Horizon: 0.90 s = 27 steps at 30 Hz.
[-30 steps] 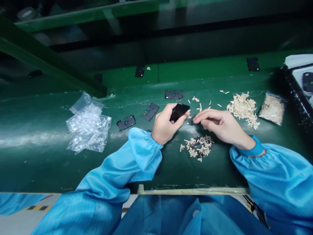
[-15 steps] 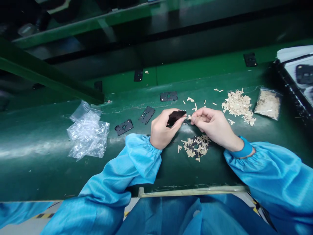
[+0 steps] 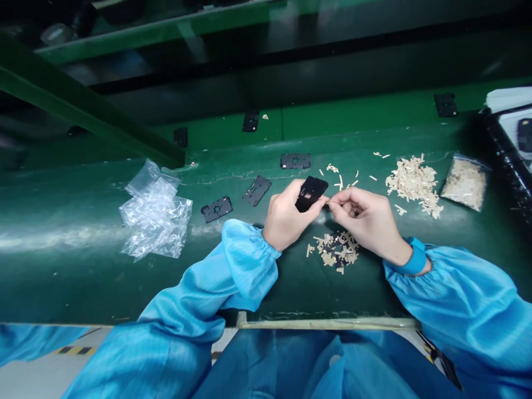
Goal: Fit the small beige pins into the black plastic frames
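My left hand (image 3: 286, 216) is closed around a thin black plastic plate (image 3: 311, 193) with a small cut-out, held tilted above the table. At the plate's right edge, the thumb and index finger of my right hand (image 3: 363, 219) pinch a small tan piece (image 3: 327, 203), mostly hidden by the fingertips. Just below the hands lies a small heap of tan and black cut pieces (image 3: 338, 250). Similar black plates lie to the left, one (image 3: 216, 209) near my left sleeve, another (image 3: 256, 191) beside it and a third (image 3: 295, 161) farther back.
A pile of pale tan strips (image 3: 412, 183) sits to the right, beside a clear bag of such pieces (image 3: 466, 183). Empty clear plastic bags (image 3: 155, 219) are heaped at left. A black-edged tray (image 3: 507, 149) stands at far right. A green post (image 3: 95, 113) slants across the left.
The black plate has turned, so its broad face and cut-out now show. My right fingertips have come up against its edge. The whole view has shifted slightly.
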{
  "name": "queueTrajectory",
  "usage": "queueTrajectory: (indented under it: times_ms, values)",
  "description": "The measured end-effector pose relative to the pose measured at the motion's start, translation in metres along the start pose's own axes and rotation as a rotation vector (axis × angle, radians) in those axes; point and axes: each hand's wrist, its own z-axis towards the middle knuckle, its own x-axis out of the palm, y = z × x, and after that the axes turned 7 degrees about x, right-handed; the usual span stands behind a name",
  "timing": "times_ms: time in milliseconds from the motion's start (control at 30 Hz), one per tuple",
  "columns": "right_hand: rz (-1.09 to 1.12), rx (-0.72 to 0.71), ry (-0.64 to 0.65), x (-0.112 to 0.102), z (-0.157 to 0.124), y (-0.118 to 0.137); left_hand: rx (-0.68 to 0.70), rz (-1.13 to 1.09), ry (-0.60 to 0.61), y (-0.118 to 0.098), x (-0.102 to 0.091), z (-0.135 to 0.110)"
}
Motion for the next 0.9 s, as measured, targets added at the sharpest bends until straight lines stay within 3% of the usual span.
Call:
queueTrajectory:
  times_ms: [133, 367, 533, 733, 900]
  values:
    - [0.068, 0.086, 0.030, -0.002, 0.004, -0.001, 0.021, -0.027, 0.002, 0.005, -0.001, 0.004]
    - [0.190, 0.226, -0.007, -0.004, 0.011, -0.003, -0.011, 0.078, -0.164, 0.021, -0.007, 0.017]
    - [0.181, 0.230, -0.008, -0.004, 0.012, -0.004, -0.006, 0.105, -0.118, 0.024, -0.007, 0.018]
    - [0.183, 0.229, 0.008, -0.003, 0.012, -0.005, -0.022, -0.105, -0.029, 0.021, -0.003, 0.013]
    - [0.178, 0.224, 0.026, -0.004, 0.011, -0.005, -0.041, -0.061, -0.025, 0.019, -0.002, 0.011]
